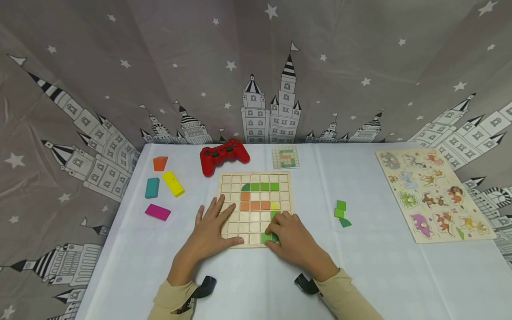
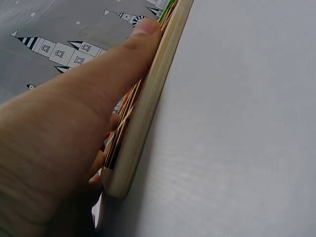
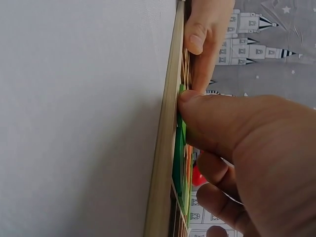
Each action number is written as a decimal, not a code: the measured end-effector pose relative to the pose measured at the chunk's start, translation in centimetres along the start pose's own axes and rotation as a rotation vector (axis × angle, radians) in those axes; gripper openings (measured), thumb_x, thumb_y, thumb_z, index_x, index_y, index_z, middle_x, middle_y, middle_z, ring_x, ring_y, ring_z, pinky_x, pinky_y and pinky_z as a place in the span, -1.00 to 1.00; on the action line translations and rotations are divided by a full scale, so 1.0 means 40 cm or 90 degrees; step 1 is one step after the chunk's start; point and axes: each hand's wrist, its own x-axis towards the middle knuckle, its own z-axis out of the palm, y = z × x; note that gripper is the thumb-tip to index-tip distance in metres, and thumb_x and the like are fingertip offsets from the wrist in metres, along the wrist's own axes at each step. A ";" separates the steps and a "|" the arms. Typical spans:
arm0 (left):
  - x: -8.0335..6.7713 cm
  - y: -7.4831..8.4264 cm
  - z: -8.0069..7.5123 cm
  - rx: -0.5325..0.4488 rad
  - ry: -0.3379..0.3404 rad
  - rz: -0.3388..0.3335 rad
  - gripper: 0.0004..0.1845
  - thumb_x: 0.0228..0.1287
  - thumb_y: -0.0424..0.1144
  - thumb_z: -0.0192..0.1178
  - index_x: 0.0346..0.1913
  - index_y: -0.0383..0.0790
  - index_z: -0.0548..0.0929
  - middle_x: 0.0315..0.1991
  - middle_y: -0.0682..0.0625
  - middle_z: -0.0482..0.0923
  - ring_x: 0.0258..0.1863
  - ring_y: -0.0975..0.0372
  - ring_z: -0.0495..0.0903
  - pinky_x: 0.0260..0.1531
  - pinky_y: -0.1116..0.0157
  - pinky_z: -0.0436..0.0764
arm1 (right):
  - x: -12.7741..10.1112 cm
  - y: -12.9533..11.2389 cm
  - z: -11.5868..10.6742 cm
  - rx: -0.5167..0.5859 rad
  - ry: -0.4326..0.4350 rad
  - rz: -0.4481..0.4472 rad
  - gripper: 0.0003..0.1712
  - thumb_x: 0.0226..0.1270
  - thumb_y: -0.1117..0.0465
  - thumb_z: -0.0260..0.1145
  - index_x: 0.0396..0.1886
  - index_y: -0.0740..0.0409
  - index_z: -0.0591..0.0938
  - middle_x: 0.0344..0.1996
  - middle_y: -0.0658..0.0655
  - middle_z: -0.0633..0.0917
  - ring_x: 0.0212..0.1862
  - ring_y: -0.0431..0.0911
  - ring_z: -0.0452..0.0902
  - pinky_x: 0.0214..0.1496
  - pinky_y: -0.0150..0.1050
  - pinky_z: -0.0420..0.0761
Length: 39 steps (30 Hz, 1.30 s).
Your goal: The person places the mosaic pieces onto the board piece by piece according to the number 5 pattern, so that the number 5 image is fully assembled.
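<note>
Beside the grid board (image 1: 230,184), three loose green tiles (image 1: 341,213) and four blocks (image 1: 164,186) lie.

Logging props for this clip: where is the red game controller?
In the head view, the red game controller lies at the table's far edge, just beyond the wooden grid board and left of the small pattern card.
</note>
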 end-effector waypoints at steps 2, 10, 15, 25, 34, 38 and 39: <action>0.000 0.000 0.001 -0.002 -0.001 -0.001 0.10 -0.04 0.36 0.44 0.57 0.02 0.29 0.68 -0.15 -0.10 0.67 -0.13 -0.16 0.56 -0.27 -0.28 | -0.001 -0.001 -0.001 0.001 0.000 0.003 -0.77 0.21 -0.06 0.53 -0.23 -0.08 0.80 -0.31 -0.15 0.57 -0.27 -0.25 0.27 -0.21 -0.34 0.24; 0.000 -0.001 0.001 0.008 -0.002 0.002 0.12 -0.05 0.37 0.44 0.58 0.03 0.27 0.69 -0.14 -0.13 0.67 -0.12 -0.16 0.56 -0.27 -0.26 | -0.004 0.004 -0.007 0.001 0.000 0.015 -0.79 0.18 -0.05 0.56 -0.26 -0.10 0.81 -0.32 -0.18 0.57 -0.26 -0.25 0.29 -0.19 -0.33 0.26; -0.001 -0.001 -0.004 0.022 -0.010 0.012 0.25 -0.20 0.42 0.50 0.60 0.01 0.23 0.69 -0.16 -0.16 0.66 -0.14 -0.17 0.55 -0.28 -0.24 | -0.010 0.037 -0.023 0.013 0.009 0.020 -0.77 0.19 -0.09 0.54 -0.26 -0.13 0.80 -0.32 -0.17 0.58 -0.24 -0.23 0.33 -0.15 -0.31 0.29; 0.001 -0.002 -0.001 0.025 -0.035 0.003 0.34 -0.30 0.41 0.55 0.61 0.02 0.19 0.69 -0.16 -0.19 0.67 -0.13 -0.21 0.55 -0.29 -0.27 | -0.062 0.249 -0.110 0.069 0.075 0.164 -0.60 0.25 0.04 0.52 0.02 0.11 0.77 -0.10 0.14 0.70 -0.01 0.07 0.52 0.07 0.03 0.54; 0.003 -0.007 0.004 0.019 -0.021 0.012 0.33 -0.30 0.41 0.55 0.60 0.00 0.22 0.69 -0.16 -0.15 0.66 -0.14 -0.19 0.54 -0.29 -0.26 | -0.165 0.414 -0.184 0.134 0.050 0.334 -0.44 0.36 0.08 0.44 0.30 0.17 0.61 0.23 0.34 0.60 0.27 0.30 0.45 0.27 0.29 0.47; 0.003 -0.009 0.005 0.021 -0.016 0.017 0.33 -0.31 0.42 0.55 0.60 -0.01 0.23 0.68 -0.17 -0.13 0.66 -0.14 -0.18 0.54 -0.30 -0.25 | -0.182 0.437 -0.183 0.133 0.026 0.348 -0.43 0.35 0.09 0.44 0.31 0.17 0.60 0.24 0.35 0.59 0.24 0.31 0.47 0.26 0.28 0.49; 0.004 -0.009 0.005 0.022 -0.016 0.018 0.33 -0.31 0.42 0.55 0.60 -0.01 0.23 0.68 -0.17 -0.13 0.66 -0.14 -0.18 0.54 -0.29 -0.25 | -0.184 0.441 -0.180 0.131 0.025 0.341 -0.43 0.34 0.10 0.45 0.30 0.18 0.61 0.23 0.36 0.60 0.24 0.31 0.46 0.27 0.28 0.48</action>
